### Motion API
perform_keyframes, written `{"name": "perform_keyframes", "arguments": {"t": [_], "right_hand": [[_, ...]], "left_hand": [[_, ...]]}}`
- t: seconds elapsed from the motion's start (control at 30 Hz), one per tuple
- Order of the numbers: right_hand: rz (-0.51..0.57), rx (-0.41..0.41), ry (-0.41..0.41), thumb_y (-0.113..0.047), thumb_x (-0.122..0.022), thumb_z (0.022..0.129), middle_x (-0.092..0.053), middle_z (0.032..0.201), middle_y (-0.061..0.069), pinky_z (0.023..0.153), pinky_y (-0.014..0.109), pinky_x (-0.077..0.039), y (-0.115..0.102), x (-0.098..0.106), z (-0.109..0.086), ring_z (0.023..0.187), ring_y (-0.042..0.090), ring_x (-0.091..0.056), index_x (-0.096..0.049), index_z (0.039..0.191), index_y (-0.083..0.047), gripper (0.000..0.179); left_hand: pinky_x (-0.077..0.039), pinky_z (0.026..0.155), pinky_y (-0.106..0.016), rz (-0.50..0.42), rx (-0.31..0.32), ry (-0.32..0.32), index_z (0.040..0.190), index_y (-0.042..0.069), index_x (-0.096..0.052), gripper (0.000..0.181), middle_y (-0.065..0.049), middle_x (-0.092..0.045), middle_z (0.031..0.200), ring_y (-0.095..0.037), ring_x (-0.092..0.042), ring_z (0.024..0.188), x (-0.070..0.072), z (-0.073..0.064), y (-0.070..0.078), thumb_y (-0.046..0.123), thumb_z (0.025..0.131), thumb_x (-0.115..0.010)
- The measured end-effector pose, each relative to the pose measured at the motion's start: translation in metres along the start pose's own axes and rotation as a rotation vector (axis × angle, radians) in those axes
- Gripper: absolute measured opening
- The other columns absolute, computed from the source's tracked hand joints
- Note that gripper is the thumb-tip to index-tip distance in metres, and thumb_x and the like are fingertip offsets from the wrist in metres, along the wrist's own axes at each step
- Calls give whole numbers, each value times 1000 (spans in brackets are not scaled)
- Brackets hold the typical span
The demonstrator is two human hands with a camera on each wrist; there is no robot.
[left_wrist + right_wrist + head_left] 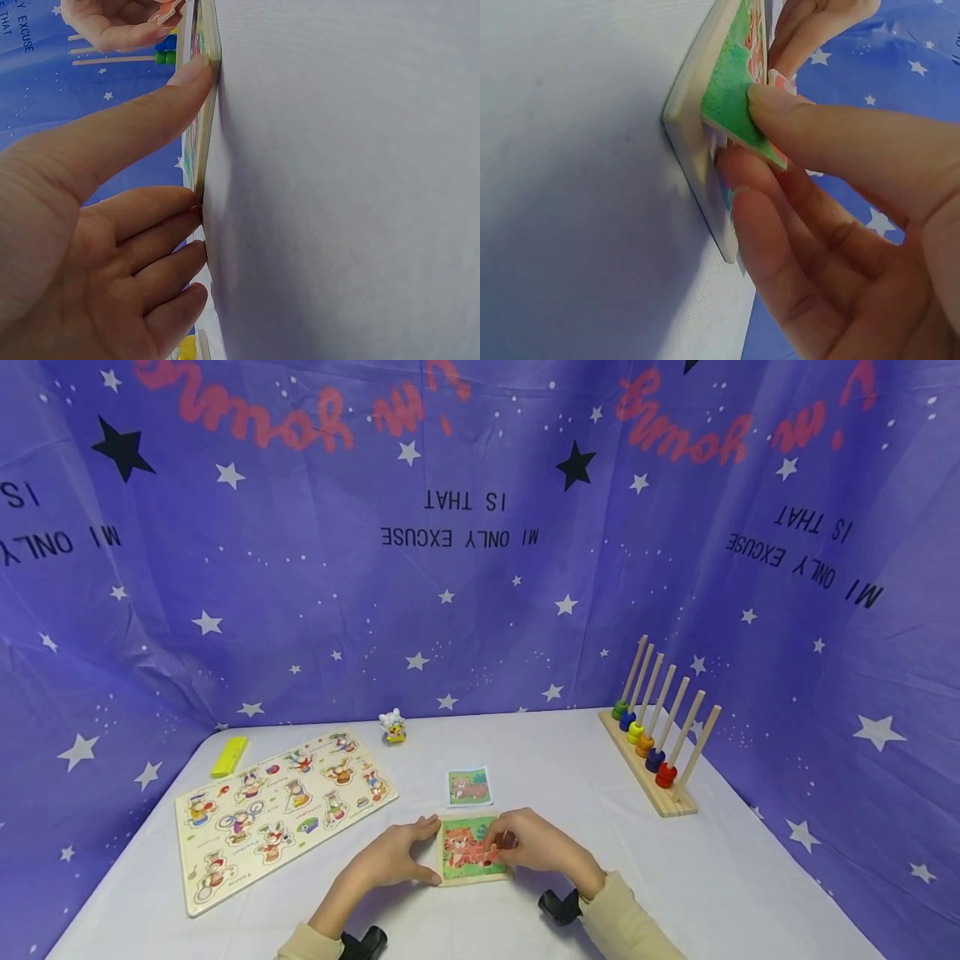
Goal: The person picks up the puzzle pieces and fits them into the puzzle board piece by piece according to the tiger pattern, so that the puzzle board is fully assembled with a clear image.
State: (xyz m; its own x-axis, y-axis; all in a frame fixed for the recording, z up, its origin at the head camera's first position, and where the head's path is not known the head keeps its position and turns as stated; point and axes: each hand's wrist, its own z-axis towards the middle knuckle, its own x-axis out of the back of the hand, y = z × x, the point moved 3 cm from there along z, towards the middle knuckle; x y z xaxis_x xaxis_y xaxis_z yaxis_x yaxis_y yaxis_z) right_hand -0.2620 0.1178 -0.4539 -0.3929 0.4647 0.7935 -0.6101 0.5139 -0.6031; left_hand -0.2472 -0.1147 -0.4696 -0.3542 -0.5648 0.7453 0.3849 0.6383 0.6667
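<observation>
A square wooden puzzle tray point(476, 883) lies on the table with a red-and-orange tiger on green. My left hand point(390, 856) rests against its left side. In the left wrist view, that thumb presses on the near part of the tray's rim point(213, 97) while the fingertips touch farther along. My right hand point(536, 841) is over the tray's right side. It pinches a flat puzzle piece point(739, 112), green with some red, between thumb and fingers. The piece is tilted up off the tray's edge in the right wrist view. The fingers hide part of the picture.
Behind the tray lies a picture card point(468, 787) of an animal. A large knob-puzzle board point(281, 814), a yellow block point(229, 757) and a small toy figure point(392, 727) are to the left. A peg rack point(652, 768) with coloured beads stands at right.
</observation>
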Motion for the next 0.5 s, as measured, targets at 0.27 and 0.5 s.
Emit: {"name": "perform_keyframes", "arguments": {"t": [0.27,0.5], "right_hand": [[-60,2,16,-5,-76,82,-59,78,-7,61,16,-46,1,-1,1,70,8,-55,-76,98,-11,17],[-47,-14,-6,-4,-77,80,-63,81,-8,62,16,-47,3,-3,2,72,6,-56,-75,103,-11,24]], "left_hand": [[-28,110,-57,-3,-7,-3,136,-8,-48,88,-22,-41,145,-44,-36,134,0,0,0,32,67,-86],[-27,110,-56,-5,-5,-4,136,-8,-48,87,-22,-41,145,-44,-36,134,1,-1,1,31,68,-85]]}}
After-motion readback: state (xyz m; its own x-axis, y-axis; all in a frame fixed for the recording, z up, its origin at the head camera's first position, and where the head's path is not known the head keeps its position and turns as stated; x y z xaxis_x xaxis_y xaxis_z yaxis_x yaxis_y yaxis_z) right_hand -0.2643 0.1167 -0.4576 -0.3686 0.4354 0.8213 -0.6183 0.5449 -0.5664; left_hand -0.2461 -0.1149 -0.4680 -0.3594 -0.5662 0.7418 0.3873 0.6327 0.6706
